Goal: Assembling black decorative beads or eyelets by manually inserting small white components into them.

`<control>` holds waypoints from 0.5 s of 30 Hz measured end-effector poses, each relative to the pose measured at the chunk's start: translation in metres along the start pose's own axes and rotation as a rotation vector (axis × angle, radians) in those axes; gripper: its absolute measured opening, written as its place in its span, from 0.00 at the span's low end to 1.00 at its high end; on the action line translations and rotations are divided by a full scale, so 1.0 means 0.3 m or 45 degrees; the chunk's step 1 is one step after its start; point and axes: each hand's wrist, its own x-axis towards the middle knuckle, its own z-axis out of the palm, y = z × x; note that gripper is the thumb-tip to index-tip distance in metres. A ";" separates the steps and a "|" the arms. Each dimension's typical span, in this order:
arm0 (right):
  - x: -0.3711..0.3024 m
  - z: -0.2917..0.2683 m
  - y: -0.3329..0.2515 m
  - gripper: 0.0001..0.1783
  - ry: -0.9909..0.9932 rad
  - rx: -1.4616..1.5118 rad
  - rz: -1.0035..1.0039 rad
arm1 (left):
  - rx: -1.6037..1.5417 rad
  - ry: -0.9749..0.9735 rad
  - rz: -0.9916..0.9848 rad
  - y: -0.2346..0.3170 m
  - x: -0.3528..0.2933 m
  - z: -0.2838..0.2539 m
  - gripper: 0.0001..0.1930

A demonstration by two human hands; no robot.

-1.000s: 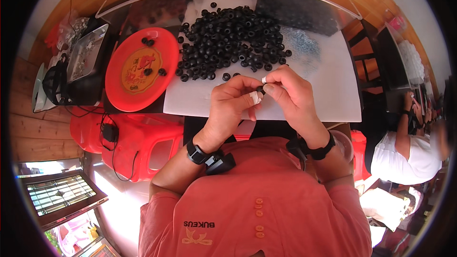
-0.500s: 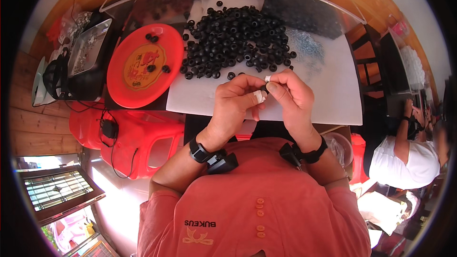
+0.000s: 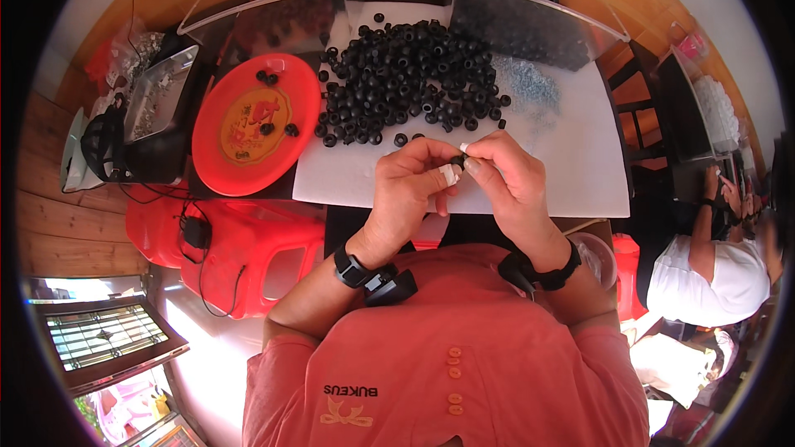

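Over the near edge of the white work sheet (image 3: pixel 563 186), my two hands meet at the fingertips. My left hand (image 3: pixel 410 178) pinches a small black ring-shaped piece (image 3: pixel 458 161) between thumb and forefinger. Close against it, my right hand (image 3: pixel 515 178) has its thumb and forefinger drawn together at the piece; anything tiny between them is too small to make out. White tape wraps fingers on both hands. Just beyond lies a heap of similar black hollow pieces (image 3: pixel 406 74). A scatter of tiny pale-blue bits (image 3: pixel 534 87) lies right of the heap.
Left of the sheet is a red round plate (image 3: pixel 211 145) bearing several black pieces. Clear plastic bins (image 3: pixel 530 21) with more black pieces stand behind. A metal tray (image 3: pixel 157 95) sits far left, a red stool (image 3: pixel 224 281) below it. A person in white (image 3: pixel 708 277) works at right.
My right thumb and forefinger have shifted slightly at the black piece and parted a little, showing more of it. The whole view has tilted slightly; the heap and plate look unchanged.
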 end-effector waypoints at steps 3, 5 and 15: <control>0.010 -0.011 -0.010 0.08 -0.038 -0.042 -0.003 | 0.012 0.009 -0.002 -0.002 -0.001 0.004 0.09; 0.010 -0.013 -0.007 0.11 -0.070 -0.227 -0.064 | 0.030 0.018 -0.005 -0.003 -0.003 0.010 0.09; 0.017 -0.015 0.038 0.10 -0.106 -0.079 -0.025 | 0.079 0.019 0.007 -0.001 -0.004 0.006 0.07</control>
